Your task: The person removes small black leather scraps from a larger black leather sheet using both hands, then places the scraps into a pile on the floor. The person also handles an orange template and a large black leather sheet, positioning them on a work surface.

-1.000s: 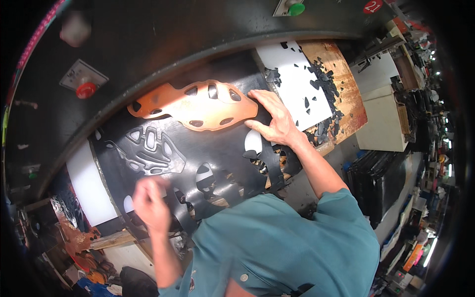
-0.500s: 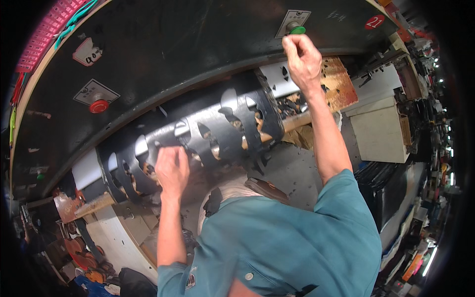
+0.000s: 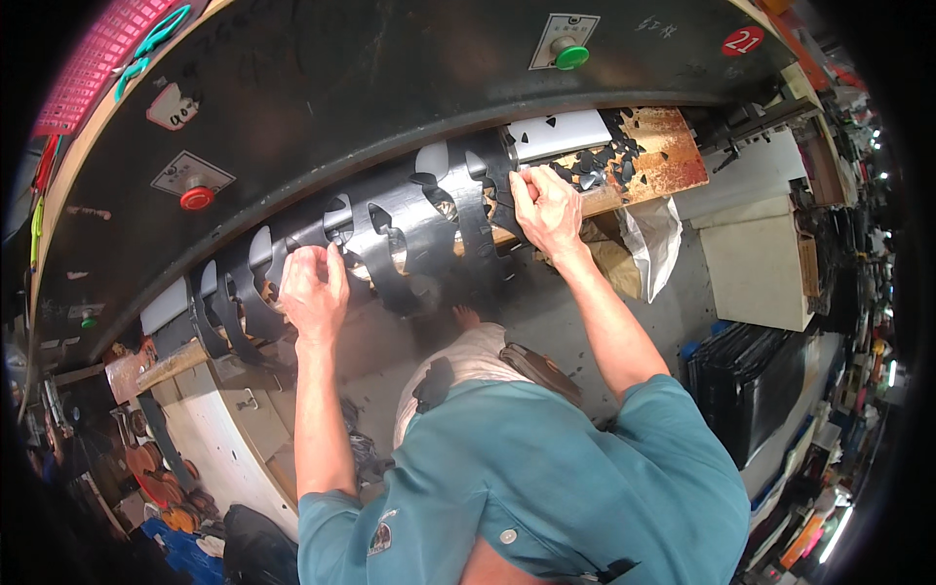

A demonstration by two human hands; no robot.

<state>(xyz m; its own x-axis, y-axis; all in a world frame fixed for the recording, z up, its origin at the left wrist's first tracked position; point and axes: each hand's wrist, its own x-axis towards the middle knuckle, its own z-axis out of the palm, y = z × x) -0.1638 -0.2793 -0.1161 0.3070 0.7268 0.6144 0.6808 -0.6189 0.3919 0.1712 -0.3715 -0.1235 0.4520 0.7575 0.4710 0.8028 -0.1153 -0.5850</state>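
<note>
A black sheet (image 3: 398,283), leather-like and full of cut-out holes, stretches across the machine bed below the dark machine front (image 3: 322,107). Its lower side hangs over the bed's near edge in strips. My left hand (image 3: 314,292) is at the left half of the sheet, fingers closed on a strip between holes, though the fingertips are partly hidden. At the sheet's right end my right hand (image 3: 548,210) pinches its edge between thumb and fingers. Small black cut pieces (image 3: 624,161) lie scattered just beyond that hand.
A green button (image 3: 572,58) and a red button (image 3: 197,198) stick out of the machine front. To the right are a stained wooden board (image 3: 673,146), a white bag (image 3: 651,244) and a stack of black sheets (image 3: 746,390). A pale cabinet (image 3: 210,429) stands at lower left.
My right hand has come down from beside the green button to the sheet's right edge. The left hand has shifted slightly up and left along the sheet.
</note>
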